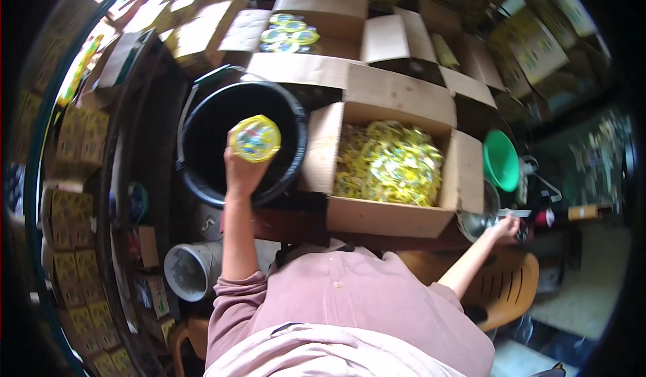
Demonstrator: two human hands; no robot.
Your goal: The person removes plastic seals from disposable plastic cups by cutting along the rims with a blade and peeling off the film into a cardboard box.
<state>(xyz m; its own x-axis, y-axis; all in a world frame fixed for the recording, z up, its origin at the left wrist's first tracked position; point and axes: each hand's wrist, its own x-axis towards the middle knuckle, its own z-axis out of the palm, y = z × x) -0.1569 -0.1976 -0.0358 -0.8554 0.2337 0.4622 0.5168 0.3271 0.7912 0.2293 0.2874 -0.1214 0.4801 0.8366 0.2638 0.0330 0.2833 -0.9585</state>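
My left hand (pixel 243 172) is wrapped round a yellow-rimmed round packet (pixel 256 139) with a clear, printed top, and holds it up over the black bucket (pixel 190 168). To its right, an open cardboard box (pixel 390 219) holds a heap of loose yellow-and-clear printed wrappers (pixel 404 165). My right hand (pixel 509 227) is stretched far to the right, beside a metal bowl (pixel 479 223) at the table edge. Its fingers are curled in; what they grip, if anything, is too small to make out. A flat pale strip (pixel 514 213) lies at its fingertips.
Behind stands another open box (pixel 316 5) with several yellow packets (pixel 289 33). A green bowl (pixel 501 160) sits right of the wrapper box. A white bucket (pixel 188 272) lies on its side below left. An orange plastic chair (pixel 515 283) is at lower right; stacked cartons (pixel 74 219) line the left.
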